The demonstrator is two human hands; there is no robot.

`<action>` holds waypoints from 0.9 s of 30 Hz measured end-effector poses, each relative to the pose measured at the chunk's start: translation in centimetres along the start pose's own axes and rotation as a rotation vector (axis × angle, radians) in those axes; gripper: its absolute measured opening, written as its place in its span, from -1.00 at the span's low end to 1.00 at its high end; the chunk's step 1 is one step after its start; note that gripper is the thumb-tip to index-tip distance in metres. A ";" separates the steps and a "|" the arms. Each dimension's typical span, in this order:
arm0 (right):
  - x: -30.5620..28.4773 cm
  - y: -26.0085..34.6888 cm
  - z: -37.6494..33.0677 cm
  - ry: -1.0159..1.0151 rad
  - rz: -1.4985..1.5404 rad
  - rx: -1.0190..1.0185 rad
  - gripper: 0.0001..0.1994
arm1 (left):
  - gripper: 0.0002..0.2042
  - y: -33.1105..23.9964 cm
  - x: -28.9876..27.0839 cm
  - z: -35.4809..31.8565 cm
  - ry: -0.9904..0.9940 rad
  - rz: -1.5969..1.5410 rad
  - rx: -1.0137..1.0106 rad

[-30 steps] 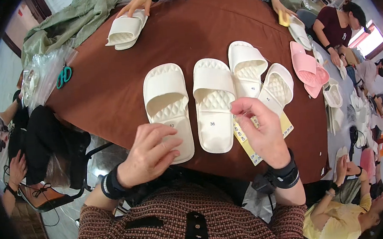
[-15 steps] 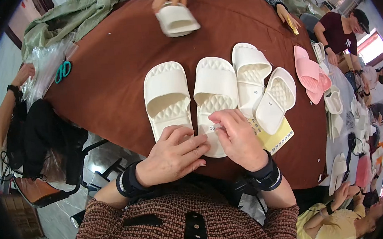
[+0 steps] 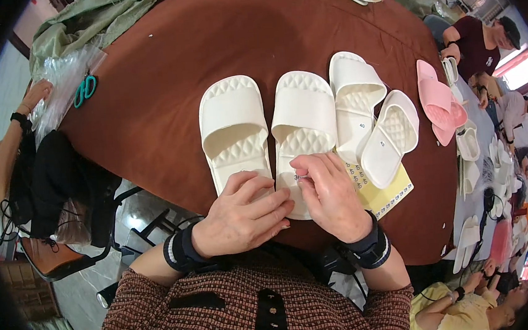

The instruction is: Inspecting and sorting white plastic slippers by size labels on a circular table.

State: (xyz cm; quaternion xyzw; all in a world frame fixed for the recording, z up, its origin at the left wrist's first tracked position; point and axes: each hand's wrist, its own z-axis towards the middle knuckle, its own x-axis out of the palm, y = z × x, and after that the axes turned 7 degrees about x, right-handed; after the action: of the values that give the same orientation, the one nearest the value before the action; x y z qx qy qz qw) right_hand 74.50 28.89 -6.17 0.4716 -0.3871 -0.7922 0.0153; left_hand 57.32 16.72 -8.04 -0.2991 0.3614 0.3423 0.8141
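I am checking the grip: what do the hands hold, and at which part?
Both the left hand and right hand press the white slipper at its heel end.

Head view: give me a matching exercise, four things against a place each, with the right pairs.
Things:
1. scissors
2. pink slippers
3. yellow sticker sheet
4. left hand

Places:
A. partly under the small white slipper
B. far left, on clear plastic bags
C. on the heels of the two middle white slippers
D. right edge of the brown table

Pairs: 1-B, 2-D, 3-A, 4-C
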 end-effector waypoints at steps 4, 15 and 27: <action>0.2 -0.1 0.0 -0.018 0.028 0.012 -0.69 | -0.67 -0.1 0.3 -0.2 -0.020 0.022 0.006; 0.6 -0.2 0.0 -0.064 0.118 0.071 -0.73 | -0.62 -0.3 0.4 -0.4 0.004 0.064 -0.003; 1.4 0.1 0.2 -0.093 -0.200 -0.052 -0.66 | -0.66 -0.3 0.3 -0.2 -0.033 0.051 0.016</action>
State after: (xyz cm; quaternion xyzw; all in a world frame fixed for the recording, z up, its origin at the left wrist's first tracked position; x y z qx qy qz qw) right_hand 73.50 28.41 -7.14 0.4700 -0.3179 -0.8205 -0.0696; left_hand 57.59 16.51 -8.29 -0.2776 0.3581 0.3649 0.8133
